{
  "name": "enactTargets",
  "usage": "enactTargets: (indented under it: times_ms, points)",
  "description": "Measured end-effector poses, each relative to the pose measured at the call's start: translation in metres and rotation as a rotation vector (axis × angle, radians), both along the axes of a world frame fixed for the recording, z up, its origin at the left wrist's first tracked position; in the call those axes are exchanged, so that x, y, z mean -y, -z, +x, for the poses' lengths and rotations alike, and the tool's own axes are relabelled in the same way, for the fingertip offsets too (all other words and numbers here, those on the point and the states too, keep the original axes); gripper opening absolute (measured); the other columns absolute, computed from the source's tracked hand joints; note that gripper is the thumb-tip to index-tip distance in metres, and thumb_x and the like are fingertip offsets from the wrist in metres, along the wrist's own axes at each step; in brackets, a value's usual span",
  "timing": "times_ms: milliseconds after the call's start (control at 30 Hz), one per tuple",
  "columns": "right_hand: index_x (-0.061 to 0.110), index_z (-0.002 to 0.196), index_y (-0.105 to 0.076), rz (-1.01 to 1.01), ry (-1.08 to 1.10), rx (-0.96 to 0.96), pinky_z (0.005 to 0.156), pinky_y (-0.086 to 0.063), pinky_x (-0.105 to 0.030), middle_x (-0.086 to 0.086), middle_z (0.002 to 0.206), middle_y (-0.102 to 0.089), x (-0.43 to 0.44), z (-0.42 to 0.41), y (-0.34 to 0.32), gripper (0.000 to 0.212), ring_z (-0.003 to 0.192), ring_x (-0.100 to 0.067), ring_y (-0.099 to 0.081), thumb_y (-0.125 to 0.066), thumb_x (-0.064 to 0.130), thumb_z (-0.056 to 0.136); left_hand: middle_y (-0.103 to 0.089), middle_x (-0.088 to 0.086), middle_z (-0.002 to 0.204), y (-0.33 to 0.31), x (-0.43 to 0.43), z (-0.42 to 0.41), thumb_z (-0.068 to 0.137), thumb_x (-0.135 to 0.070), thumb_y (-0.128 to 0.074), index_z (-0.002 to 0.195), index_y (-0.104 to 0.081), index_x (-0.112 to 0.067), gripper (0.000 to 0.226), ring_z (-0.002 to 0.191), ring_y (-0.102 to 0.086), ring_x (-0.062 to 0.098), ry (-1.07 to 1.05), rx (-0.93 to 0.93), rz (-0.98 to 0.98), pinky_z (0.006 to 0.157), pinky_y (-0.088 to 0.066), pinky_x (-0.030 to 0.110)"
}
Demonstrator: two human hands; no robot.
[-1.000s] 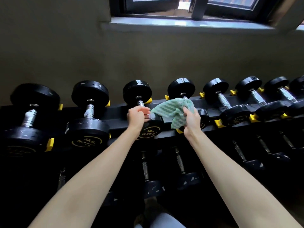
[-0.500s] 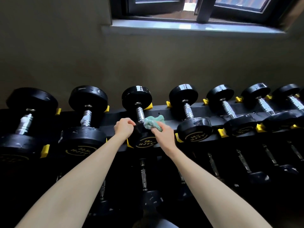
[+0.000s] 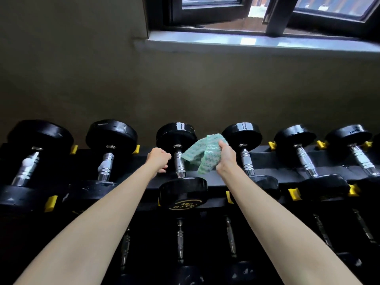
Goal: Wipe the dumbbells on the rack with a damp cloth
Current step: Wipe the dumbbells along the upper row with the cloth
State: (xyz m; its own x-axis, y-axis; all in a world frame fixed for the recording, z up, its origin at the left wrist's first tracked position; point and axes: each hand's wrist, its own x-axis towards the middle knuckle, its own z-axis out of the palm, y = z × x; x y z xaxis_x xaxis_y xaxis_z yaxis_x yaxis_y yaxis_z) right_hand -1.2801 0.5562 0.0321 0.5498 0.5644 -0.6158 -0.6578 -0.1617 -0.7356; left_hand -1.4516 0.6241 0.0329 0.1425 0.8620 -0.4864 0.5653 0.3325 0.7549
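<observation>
A row of black dumbbells with chrome handles lies across the top tier of the black rack [image 3: 322,159]. The third dumbbell from the left [image 3: 183,190] is in the middle, its handle [image 3: 178,163] running away from me. My right hand [image 3: 226,158] grips a crumpled green cloth [image 3: 200,158] just right of that handle; the cloth's hanging corner reaches the chrome. My left hand [image 3: 159,159] hovers just left of the same handle with its fingers curled and nothing in them.
More dumbbells sit on either side, such as one [image 3: 249,155] right of my right hand, each cradled by yellow saddles [image 3: 294,194]. A lower tier holds further dumbbells [image 3: 180,241]. A wall and a window sill [image 3: 246,43] stand behind the rack.
My right hand has lifted off the dumbbell's near end, and the cloth now hangs open beside the handle. My left hand left the near head and moved up beside the handle. The view tilted upward.
</observation>
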Motion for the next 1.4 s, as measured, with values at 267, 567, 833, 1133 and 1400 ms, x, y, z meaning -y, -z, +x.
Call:
enactTargets:
  times_ms: [267,567,833,1133,1400]
  points:
    - [0.006,0.100,-0.051,-0.159,-0.086,0.140,0.055,-0.043,-0.027,-0.004,0.073,-0.050,-0.076,0.029,0.045,0.022,0.060,-0.017,-0.049,-0.036,-0.005,0.088,-0.054,0.009,0.091,0.020,-0.033,0.037,0.083,-0.036,-0.067,0.083,-0.044,-0.009,0.035,0.090,-0.059,0.025,0.158,-0.248,-0.013,0.074,-0.057,0.036]
    - [0.009,0.082,-0.053,-0.122,-0.286,0.019,0.059,-0.045,-0.029,-0.008,0.076,-0.055,-0.109,0.024,0.060,0.024,0.063,-0.019,-0.052,-0.036,-0.001,0.095,-0.065,0.016,0.091,0.033,-0.055,0.041,0.073,-0.016,-0.077,0.086,-0.055,-0.004,0.029,0.074,-0.065,0.023,0.154,-0.171,-0.154,0.072,-0.059,0.035]
    - [0.016,0.070,-0.051,-0.109,-0.200,0.323,0.074,-0.041,-0.032,-0.008,0.081,-0.054,-0.104,0.006,0.054,0.024,0.081,-0.023,-0.048,-0.041,0.005,0.088,-0.065,0.017,0.092,0.033,-0.050,0.037,0.073,-0.017,-0.077,0.091,-0.060,-0.003,0.029,0.068,-0.064,0.026,0.106,-0.125,-0.142,0.070,-0.060,0.037]
    - [0.010,0.091,-0.054,-0.049,-0.414,0.790,0.078,-0.035,-0.033,-0.001,0.082,-0.052,-0.091,-0.032,0.003,0.015,0.084,-0.020,-0.047,-0.039,0.011,0.094,-0.065,0.011,0.078,0.038,-0.040,0.026,0.080,-0.014,-0.072,0.083,-0.062,-0.006,0.013,0.056,-0.062,0.018,0.138,-0.002,-0.149,0.060,-0.059,0.028]
    - [0.002,0.092,-0.051,-0.046,-0.864,1.312,0.069,-0.028,-0.036,-0.016,0.092,-0.059,-0.123,-0.069,-0.010,0.011,0.086,-0.030,-0.051,-0.040,0.003,0.091,-0.058,0.007,0.077,0.038,-0.042,-0.010,0.089,-0.005,-0.058,0.098,-0.052,-0.006,0.010,0.062,-0.058,0.017,0.265,0.097,-0.310,0.059,-0.052,0.024]
